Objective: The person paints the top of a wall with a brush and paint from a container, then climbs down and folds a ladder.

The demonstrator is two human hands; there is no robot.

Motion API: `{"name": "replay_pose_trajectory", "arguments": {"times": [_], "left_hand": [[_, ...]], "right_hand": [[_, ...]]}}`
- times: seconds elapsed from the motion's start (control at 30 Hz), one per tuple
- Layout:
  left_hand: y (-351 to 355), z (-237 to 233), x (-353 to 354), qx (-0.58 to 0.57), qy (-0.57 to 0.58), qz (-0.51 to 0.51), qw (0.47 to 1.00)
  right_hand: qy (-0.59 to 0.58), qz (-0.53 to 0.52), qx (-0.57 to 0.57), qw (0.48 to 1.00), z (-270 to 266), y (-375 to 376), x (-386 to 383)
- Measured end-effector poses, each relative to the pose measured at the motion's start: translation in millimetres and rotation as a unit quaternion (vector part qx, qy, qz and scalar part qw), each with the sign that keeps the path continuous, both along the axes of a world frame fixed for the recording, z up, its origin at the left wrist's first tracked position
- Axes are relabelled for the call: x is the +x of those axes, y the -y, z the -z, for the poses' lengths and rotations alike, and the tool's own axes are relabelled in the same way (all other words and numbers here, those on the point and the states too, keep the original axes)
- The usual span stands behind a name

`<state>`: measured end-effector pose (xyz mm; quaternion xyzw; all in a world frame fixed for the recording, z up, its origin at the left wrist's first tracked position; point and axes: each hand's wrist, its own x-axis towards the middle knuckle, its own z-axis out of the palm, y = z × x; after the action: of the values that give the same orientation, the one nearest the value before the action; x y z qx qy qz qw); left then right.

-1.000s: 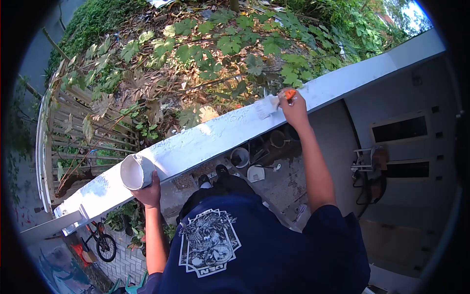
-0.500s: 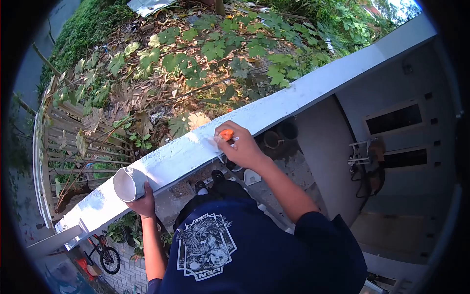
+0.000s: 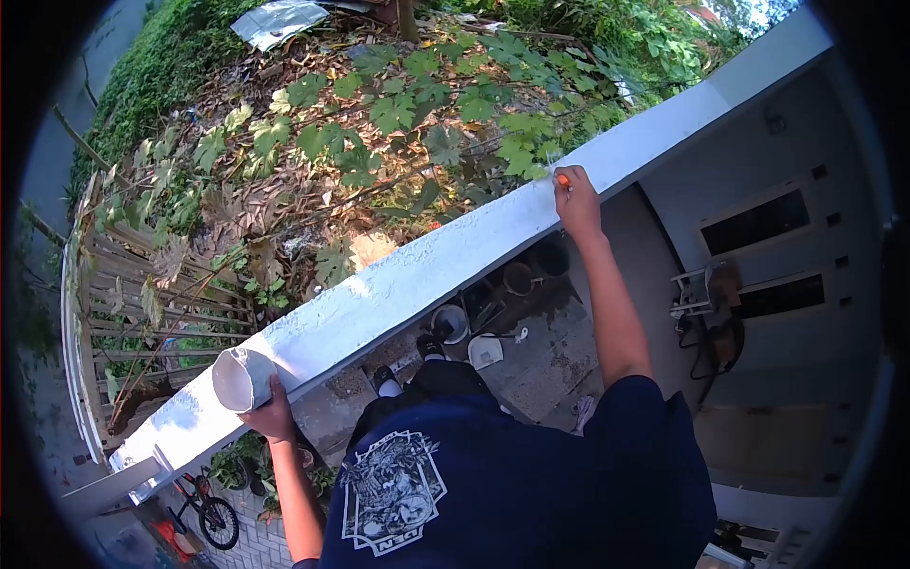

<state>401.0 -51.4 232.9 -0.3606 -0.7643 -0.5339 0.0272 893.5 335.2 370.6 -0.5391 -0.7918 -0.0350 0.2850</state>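
Note:
A long white wall top (image 3: 398, 284) runs diagonally from lower left to upper right. At its lower-left part, my left hand (image 3: 271, 413) is closed round the side of a white cup-like container (image 3: 243, 379), whose open mouth faces up. Farther up the wall, my right hand (image 3: 578, 201) is closed round a tool with an orange handle (image 3: 564, 180). The tool's working end is at the wall's far edge, too small and blurred to make out.
Leafy branches (image 3: 398, 109) hang over the far side, beside a slatted fence (image 3: 161, 303). Below on the near side are a bucket (image 3: 450, 324), a white dustpan-like object (image 3: 484, 352), potted plants and a bicycle (image 3: 219, 523).
My right hand has moved up and to the right along the wall with the orange-handled tool, and that arm is stretched farther out. My left hand still holds the container.

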Motion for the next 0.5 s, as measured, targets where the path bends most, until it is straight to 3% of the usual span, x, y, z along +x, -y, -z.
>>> {"name": "replay_pose_trajectory", "arguments": {"times": [0.07,0.1,0.17,0.23,0.3,0.4,0.5], "left_hand": [[-1,1,2,0.025,0.028,-0.012,0.999],[1,0,1,0.023,0.025,-0.013,0.999],[-2,-3,4,0.026,0.006,-0.026,0.999],[-4,-10,9,0.023,-0.012,-0.030,0.999],[1,-6,5,-0.013,0.038,-0.029,0.999],[1,2,2,0.012,0.075,-0.013,0.997],[6,9,-4,0.008,0.049,-0.032,0.998]], "right_hand": [[-0.142,0.001,-0.080,0.987,17,5,-9],[-0.099,-0.029,-0.098,0.990,14,20,-24],[-0.132,-0.099,-0.144,0.976,0,43,-46],[-0.255,-0.135,-0.285,0.914,-5,61,-54],[-0.287,-0.158,-0.369,0.870,-1,71,-53],[-0.392,-0.142,-0.351,0.839,-11,51,-26],[-0.349,-0.082,-0.178,0.916,-29,1,20]]}}
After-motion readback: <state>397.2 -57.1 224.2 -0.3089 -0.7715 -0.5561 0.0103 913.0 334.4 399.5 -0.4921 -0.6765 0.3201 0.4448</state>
